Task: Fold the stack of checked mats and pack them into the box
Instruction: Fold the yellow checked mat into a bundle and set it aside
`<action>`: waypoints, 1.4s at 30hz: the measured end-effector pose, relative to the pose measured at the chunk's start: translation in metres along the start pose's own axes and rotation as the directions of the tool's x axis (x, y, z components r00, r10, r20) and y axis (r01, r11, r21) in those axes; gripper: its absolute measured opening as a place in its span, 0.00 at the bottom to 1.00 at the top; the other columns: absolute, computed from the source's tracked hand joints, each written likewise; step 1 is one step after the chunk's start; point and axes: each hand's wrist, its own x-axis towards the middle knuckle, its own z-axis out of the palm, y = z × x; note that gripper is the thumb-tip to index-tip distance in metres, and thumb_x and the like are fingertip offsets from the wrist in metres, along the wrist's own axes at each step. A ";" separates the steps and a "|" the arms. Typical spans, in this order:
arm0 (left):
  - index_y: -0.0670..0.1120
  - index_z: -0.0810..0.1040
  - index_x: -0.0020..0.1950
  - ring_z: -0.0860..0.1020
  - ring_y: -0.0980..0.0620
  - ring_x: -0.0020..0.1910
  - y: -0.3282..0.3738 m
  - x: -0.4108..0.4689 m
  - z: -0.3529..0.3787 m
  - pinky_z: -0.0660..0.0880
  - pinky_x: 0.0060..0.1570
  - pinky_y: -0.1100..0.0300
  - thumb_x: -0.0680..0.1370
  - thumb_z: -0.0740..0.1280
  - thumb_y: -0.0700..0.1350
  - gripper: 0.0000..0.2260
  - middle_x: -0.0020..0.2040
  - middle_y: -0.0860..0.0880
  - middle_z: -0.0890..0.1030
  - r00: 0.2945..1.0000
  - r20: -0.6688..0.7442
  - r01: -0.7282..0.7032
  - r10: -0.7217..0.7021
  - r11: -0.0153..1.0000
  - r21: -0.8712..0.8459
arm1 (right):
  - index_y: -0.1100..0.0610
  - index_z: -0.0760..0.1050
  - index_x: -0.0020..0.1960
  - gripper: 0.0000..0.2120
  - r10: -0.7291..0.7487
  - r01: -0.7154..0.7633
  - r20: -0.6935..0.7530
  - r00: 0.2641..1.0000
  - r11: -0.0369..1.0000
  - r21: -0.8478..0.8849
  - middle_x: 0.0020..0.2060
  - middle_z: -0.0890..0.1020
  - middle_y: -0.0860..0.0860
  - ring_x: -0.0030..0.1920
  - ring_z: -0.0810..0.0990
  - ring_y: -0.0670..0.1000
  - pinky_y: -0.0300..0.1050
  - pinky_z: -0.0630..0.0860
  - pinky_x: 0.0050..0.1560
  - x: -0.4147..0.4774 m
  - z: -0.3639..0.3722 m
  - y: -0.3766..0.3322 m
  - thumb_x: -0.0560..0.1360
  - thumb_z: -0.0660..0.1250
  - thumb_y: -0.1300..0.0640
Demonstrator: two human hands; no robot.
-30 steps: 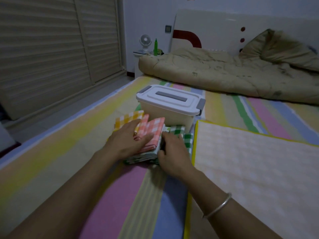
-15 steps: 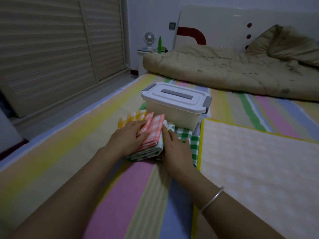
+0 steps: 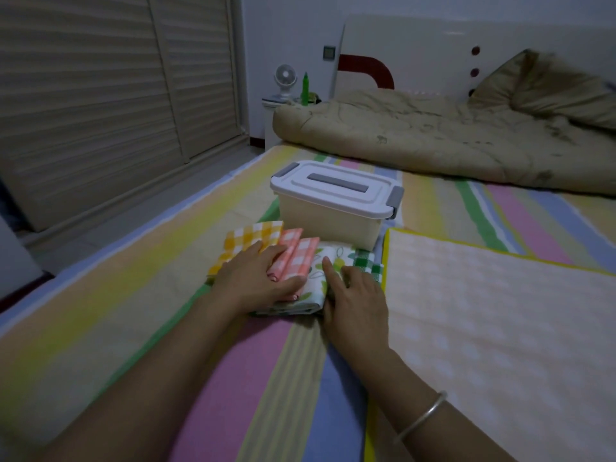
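Head view: the stack of checked mats [image 3: 301, 261] lies on the striped bed sheet [image 3: 233, 378], its layers fanned out, with yellow check at the left, pink check on top, a white leaf-print piece beside it and green check at the right. The left hand [image 3: 253, 278] rests flat on the pink layer, fingers [image 3: 266, 251] straight and close together. The right hand [image 3: 356, 301] lays its index finger along the white piece; its other fingers seem to curl against the stack's right edge, though the dim light hides whether they grip. Just behind the stack stands the box [image 3: 330, 225], cream-walled, its white lid [image 3: 336, 195] on, so its contents are hidden.
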 end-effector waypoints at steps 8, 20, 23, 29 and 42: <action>0.63 0.54 0.76 0.64 0.41 0.73 -0.002 0.021 0.021 0.65 0.66 0.39 0.63 0.45 0.79 0.44 0.78 0.48 0.57 0.999 -0.041 0.026 -0.023 0.997 0.076 | 0.42 0.43 0.78 0.54 0.087 -0.110 0.322 0.943 0.993 0.054 0.73 0.57 0.57 0.72 0.56 0.59 0.60 0.55 0.72 0.004 -0.011 -0.011 0.58 0.43 0.18; 0.63 0.55 0.77 0.67 0.42 0.70 -0.007 0.025 0.019 0.65 0.66 0.40 0.63 0.40 0.81 0.45 0.76 0.49 0.64 0.998 -0.051 -0.025 0.032 0.991 0.130 | 0.45 0.46 0.79 0.43 0.251 -0.244 0.286 0.925 0.968 -0.061 0.75 0.55 0.57 0.74 0.53 0.61 0.65 0.53 0.71 0.021 0.009 -0.032 0.71 0.52 0.25; 0.59 0.53 0.78 0.70 0.42 0.69 -0.008 0.022 0.022 0.66 0.65 0.39 0.68 0.45 0.79 0.43 0.75 0.49 0.67 0.997 -0.064 -0.039 0.047 0.992 0.121 | 0.44 0.45 0.79 0.44 0.248 -0.239 0.288 0.925 0.969 -0.067 0.74 0.55 0.57 0.73 0.54 0.61 0.66 0.54 0.70 0.020 0.010 -0.030 0.70 0.51 0.24; 0.46 0.64 0.73 0.67 0.43 0.70 -0.008 0.010 0.022 0.57 0.71 0.42 0.74 0.55 0.72 0.38 0.69 0.42 0.73 0.976 -0.208 0.070 -0.064 0.997 0.021 | 0.45 0.45 0.79 0.46 0.270 -0.277 0.311 0.911 0.961 -0.022 0.76 0.54 0.57 0.75 0.52 0.60 0.65 0.53 0.70 0.025 0.005 -0.030 0.69 0.52 0.23; 0.46 0.59 0.78 0.54 0.46 0.78 -0.011 0.001 -0.003 0.43 0.76 0.46 0.78 0.54 0.65 0.34 0.78 0.45 0.61 0.926 -0.376 0.007 0.026 0.996 0.087 | 0.49 0.44 0.79 0.50 0.215 -0.248 0.264 0.940 0.963 0.100 0.76 0.55 0.58 0.75 0.53 0.60 0.61 0.53 0.73 0.028 -0.028 -0.031 0.68 0.54 0.23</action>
